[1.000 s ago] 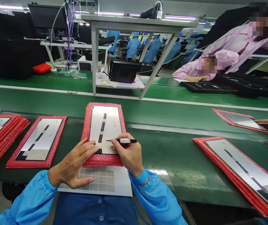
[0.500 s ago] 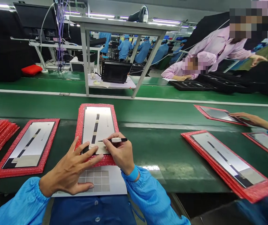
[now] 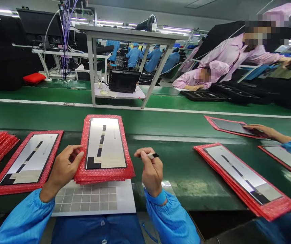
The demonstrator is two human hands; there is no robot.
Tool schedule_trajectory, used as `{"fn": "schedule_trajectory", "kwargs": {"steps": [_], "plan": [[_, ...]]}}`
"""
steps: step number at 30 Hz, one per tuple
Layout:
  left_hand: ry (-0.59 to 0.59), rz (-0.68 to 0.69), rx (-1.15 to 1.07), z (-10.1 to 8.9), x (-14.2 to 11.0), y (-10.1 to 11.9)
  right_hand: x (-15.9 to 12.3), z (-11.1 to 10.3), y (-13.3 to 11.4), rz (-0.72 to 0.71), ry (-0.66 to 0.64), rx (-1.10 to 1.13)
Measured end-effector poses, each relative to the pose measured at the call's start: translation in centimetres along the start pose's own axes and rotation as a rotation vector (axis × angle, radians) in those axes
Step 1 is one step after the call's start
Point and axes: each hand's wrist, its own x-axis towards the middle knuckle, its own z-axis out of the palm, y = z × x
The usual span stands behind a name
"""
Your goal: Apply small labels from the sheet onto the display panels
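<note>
Plainly, the right hand (image 3: pixel 152 169) curls round a tool (image 3: pixel 152 156).

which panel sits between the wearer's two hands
The panel on the red stack just beyond the gridded white sheet; the others lie farther left or right.

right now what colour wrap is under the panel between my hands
Red wrap, clearest in the head view.

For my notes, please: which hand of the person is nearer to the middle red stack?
Left. The left hand is at the left edge of the red stack, apparently touching it; the right hand, holding a pen-like tool, is apart, off its right side.
</note>
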Motion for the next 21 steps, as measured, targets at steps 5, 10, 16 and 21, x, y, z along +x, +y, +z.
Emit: {"fn": "schedule_trajectory", "kwargs": {"steps": [5, 10, 16, 21], "plan": [[-0.051, -0.236, -0.159, 0.1, 0.9, -0.5, -1.5, -0.9, 1.0, 0.044, -0.216, -0.273], [-0.094, -0.255, -0.177, 0.1, 1.9, -0.1, -2.3, -0.7, 1.2, 0.047, -0.271, -0.297], [-0.152, -0.242, -0.168, 0.2, 2.3, -0.1, -2.4, -0.6, 1.7, 0.048, -0.27, -0.247], [-0.165, -0.227, -0.154, 0.4, 2.3, -0.1, -2.4, -0.4, 1.8, 0.03, -0.258, -0.216]]}}
